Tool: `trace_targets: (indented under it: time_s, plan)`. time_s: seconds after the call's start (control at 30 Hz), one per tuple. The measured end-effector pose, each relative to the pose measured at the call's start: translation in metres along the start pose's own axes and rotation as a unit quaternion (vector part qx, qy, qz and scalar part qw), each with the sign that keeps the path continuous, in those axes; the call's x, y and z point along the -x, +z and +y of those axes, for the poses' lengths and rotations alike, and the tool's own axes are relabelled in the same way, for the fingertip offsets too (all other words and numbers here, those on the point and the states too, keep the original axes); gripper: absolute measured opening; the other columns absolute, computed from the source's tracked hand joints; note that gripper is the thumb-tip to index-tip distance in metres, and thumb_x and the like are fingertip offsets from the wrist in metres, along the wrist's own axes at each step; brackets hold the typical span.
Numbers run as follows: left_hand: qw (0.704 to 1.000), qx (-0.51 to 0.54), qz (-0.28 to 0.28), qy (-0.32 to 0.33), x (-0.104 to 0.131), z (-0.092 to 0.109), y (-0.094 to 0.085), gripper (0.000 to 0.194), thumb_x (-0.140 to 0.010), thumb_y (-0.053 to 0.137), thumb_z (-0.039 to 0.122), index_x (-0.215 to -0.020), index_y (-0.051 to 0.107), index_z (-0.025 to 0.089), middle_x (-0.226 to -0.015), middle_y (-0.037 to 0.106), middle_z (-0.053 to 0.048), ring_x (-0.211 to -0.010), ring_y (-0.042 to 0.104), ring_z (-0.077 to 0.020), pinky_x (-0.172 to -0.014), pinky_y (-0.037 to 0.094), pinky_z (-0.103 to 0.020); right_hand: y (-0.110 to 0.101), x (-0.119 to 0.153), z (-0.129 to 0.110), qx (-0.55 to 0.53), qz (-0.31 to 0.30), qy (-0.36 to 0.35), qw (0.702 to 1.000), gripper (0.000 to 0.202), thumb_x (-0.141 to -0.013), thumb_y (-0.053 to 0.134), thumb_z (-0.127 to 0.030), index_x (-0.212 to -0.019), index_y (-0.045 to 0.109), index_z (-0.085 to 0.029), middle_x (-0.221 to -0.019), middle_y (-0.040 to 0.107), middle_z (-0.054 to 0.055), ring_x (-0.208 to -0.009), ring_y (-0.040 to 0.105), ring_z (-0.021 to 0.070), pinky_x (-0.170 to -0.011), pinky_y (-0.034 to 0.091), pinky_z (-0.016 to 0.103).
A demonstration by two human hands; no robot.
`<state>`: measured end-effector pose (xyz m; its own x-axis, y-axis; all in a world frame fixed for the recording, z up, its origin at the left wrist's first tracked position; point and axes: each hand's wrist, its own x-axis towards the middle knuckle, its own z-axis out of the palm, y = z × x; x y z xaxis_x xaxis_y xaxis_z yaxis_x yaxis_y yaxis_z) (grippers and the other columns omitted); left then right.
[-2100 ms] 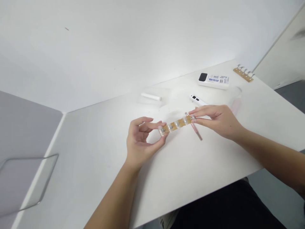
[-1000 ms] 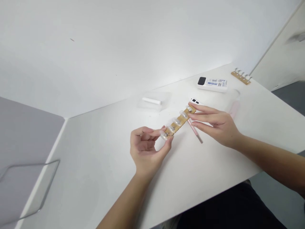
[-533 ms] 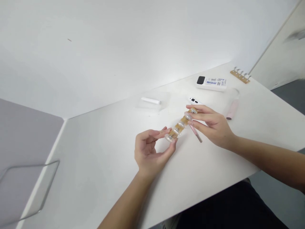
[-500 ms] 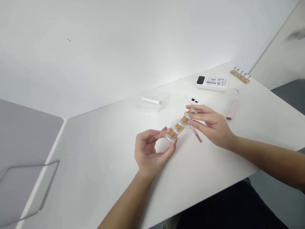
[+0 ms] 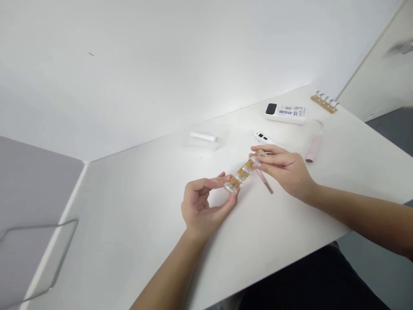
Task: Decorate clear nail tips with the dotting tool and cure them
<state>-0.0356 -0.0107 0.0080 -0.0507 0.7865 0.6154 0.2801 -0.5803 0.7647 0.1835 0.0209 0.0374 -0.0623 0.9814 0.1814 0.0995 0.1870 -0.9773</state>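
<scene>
Both hands hold a wooden hook strip (image 5: 236,180) above the white table, tilted with its far end up and to the right. Several shiny knobs run along it, apparently covered in clear plastic. My left hand (image 5: 204,207) pinches the near end between thumb and fingers. At the far end, the fingers of my right hand (image 5: 288,171) close around the strip and one knob. Beneath the right hand lie a white pen-like device (image 5: 263,137) with small dark windows and a thin pink rod (image 5: 264,181) with metal tips.
A white box (image 5: 285,114) with blue print and a second hook strip (image 5: 324,103) lie at the back right. Nearer is a pink-and-clear tube (image 5: 314,149). A white stick (image 5: 203,136) rests in a clear container by the wall. A bent metal frame (image 5: 66,254) stands left.
The strip's far end has turned slightly in my right fingers, which have dipped a little. My left hand keeps its pinch. The view has shifted slightly.
</scene>
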Motion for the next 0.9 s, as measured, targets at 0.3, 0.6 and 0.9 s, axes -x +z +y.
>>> trace_targets:
  time_s: [0.3,0.6,0.9]
  plan:
    - [1.000,0.030,-0.004,0.001,0.000,0.005,0.000,0.042,-0.075,0.086,0.002,-0.100,0.057,0.020,-0.090,0.079,0.002,-0.087,0.085,-0.0219,-0.096,0.072,-0.046,0.002,0.003,-0.002,-0.027,0.010,-0.026,0.999,0.023,-0.089,0.082,-0.020,-0.104,0.087,-0.037,-0.134,0.079,0.002,-0.129,0.073,0.0270,-0.116,0.060,0.046]
    - [0.998,0.059,0.005,-0.024,-0.003,0.006,-0.002,0.051,-0.075,0.093,0.014,-0.103,0.052,0.023,-0.081,0.078,0.005,-0.083,0.084,-0.0201,-0.094,0.071,-0.046,0.003,0.011,-0.012,-0.103,-0.014,-0.060,0.993,0.033,-0.093,0.079,-0.012,-0.106,0.086,-0.042,-0.142,0.074,-0.004,-0.115,0.080,0.0223,-0.110,0.065,0.038]
    - [0.995,0.060,0.047,-0.062,-0.012,0.002,-0.009,0.055,-0.073,0.095,0.021,-0.101,0.048,0.026,-0.073,0.074,0.009,-0.078,0.081,-0.0168,-0.092,0.070,-0.041,-0.002,0.015,-0.018,-0.080,-0.015,-0.073,0.994,0.033,-0.088,0.083,-0.012,-0.102,0.087,-0.041,-0.146,0.071,-0.004,-0.118,0.079,0.0276,-0.107,0.067,0.048]
